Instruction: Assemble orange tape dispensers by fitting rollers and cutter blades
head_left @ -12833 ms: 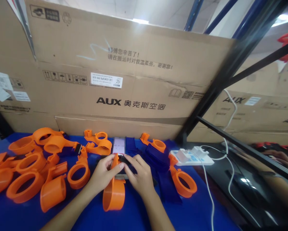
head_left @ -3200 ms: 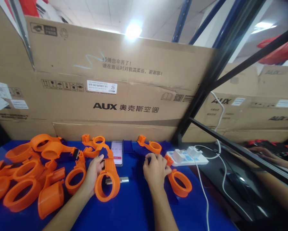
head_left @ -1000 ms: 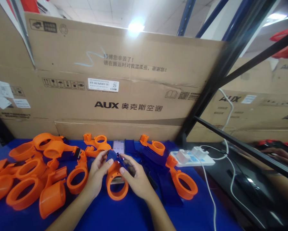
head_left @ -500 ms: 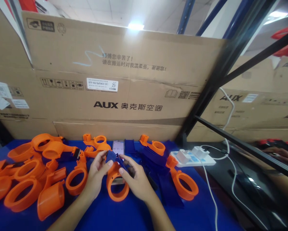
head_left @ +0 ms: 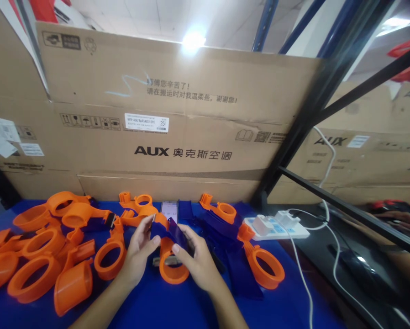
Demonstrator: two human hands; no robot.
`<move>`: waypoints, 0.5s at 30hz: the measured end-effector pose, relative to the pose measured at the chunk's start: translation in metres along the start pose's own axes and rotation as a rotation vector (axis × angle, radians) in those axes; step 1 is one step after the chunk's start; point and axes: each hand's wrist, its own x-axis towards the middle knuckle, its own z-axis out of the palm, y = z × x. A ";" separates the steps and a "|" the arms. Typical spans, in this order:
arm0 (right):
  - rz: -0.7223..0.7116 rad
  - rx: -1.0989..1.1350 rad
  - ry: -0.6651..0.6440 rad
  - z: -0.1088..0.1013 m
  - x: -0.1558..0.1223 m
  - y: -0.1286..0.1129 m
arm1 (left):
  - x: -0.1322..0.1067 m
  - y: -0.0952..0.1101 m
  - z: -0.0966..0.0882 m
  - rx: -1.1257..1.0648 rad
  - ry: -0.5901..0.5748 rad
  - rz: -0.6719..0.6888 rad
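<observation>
Between my two hands, above the blue tabletop, is an orange tape dispenser (head_left: 174, 273) with its ring hanging downward. Fingers of my left hand (head_left: 143, 244) close on its upper end, where a dark blue piece (head_left: 159, 230) lies against the orange plastic. On the other side, my right hand (head_left: 196, 256) grips a dark blue flap (head_left: 176, 233), its thumb by the dispenser's neck. A metal-looking bar (head_left: 170, 260) shows across the ring; whether it belongs to the dispenser I cannot tell. Behind the hands lies a phone (head_left: 170, 210) with digits on its screen.
Several orange dispensers (head_left: 34, 278) crowd the left side. Another dispenser (head_left: 266, 267) lies at right near dark blue strips (head_left: 242, 269). A white power strip (head_left: 294, 232) with plugs and cables stands beyond. A large cardboard box (head_left: 191, 178) forms the back. Another person's hand (head_left: 393, 219) is at far right.
The dispenser's head has turned, so more of its orange top shows, and its ring has shifted slightly right. The blue flap has swung more into view. Both hands keep their hold.
</observation>
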 end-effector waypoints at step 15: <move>-0.526 -0.866 0.216 0.008 -0.009 0.012 | -0.006 0.011 0.012 0.045 -0.010 0.130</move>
